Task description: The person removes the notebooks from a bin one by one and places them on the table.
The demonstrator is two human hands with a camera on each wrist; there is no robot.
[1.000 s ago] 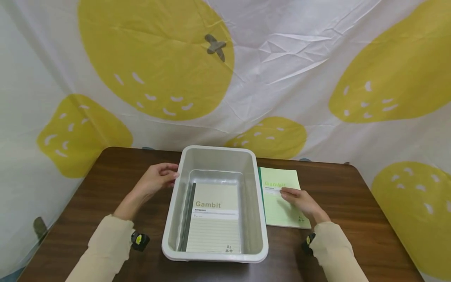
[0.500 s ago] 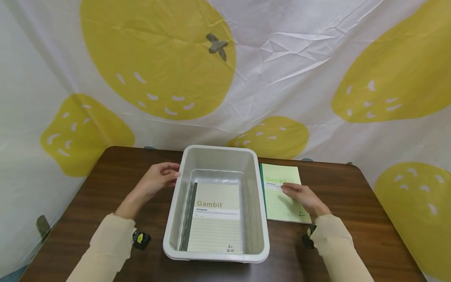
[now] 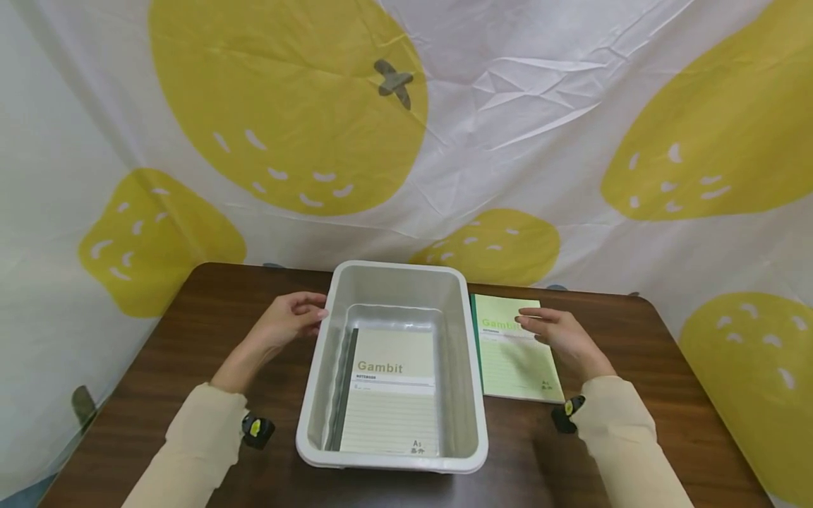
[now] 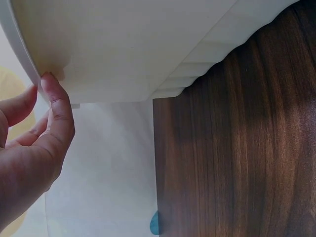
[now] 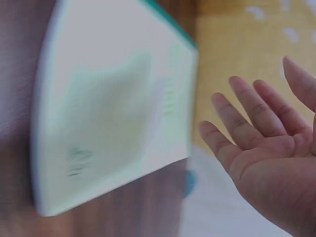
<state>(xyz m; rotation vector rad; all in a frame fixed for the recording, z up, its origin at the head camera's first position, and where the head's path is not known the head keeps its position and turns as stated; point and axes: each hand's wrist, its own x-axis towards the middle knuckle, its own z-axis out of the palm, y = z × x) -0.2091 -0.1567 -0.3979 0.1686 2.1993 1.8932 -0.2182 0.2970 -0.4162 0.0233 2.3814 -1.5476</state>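
Note:
In the head view a grey plastic bin (image 3: 473,423) stands mid-table, and a cream notebook (image 3: 387,416) marked Gambit lies flat inside it. My left hand (image 3: 288,323) pinches the bin's left rim between thumb and fingers; the left wrist view shows the fingers (image 4: 60,111) curled up against the outer wall beneath the rim. Right of the bin lies a pale green notebook (image 3: 511,370) with a dark green spine. Over its upper right part hovers my right hand (image 3: 565,339), apart from it. In the right wrist view its fingers (image 5: 242,121) are spread and hold nothing.
Under everything is a dark brown wooden table (image 3: 625,353). A white cloth (image 3: 495,148) with yellow fruit prints hangs along its back edge. Each wrist carries a small black device, such as the right-hand one (image 3: 567,415).
The green notebook slid slightly toward the back, under my right hand's fingertips. My right hand has since risen off it, a little up and right. The left hand stays at the rim.

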